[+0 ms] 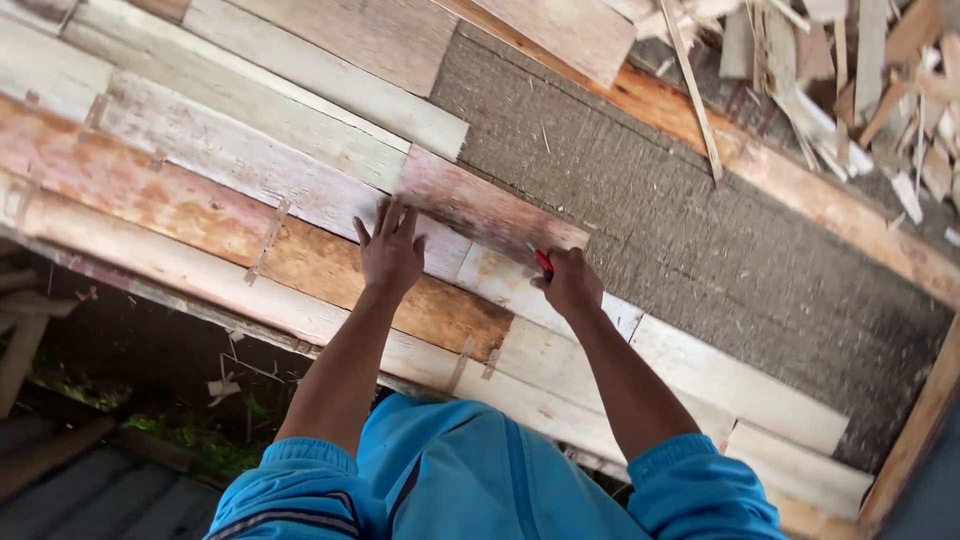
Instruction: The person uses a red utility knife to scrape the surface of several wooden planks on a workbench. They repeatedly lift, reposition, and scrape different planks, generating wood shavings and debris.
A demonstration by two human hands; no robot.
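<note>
Head view: two hands work on a reddish-stained board atop a counter of pale planks.

The left hand (391, 248) lies flat, fingers spread, pressing the board (480, 208) down. At its 3 o'clock, the right hand (570, 282) has its fingers pinched on a red marker (543, 261), tip touching the board's lower edge. Grey felt-like sheet (700, 230) lies at 2 o'clock, wood scraps (850, 70) beyond.

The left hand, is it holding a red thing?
No, the left hand lies flat and empty on a plank; the red tool is in the right hand.
</note>
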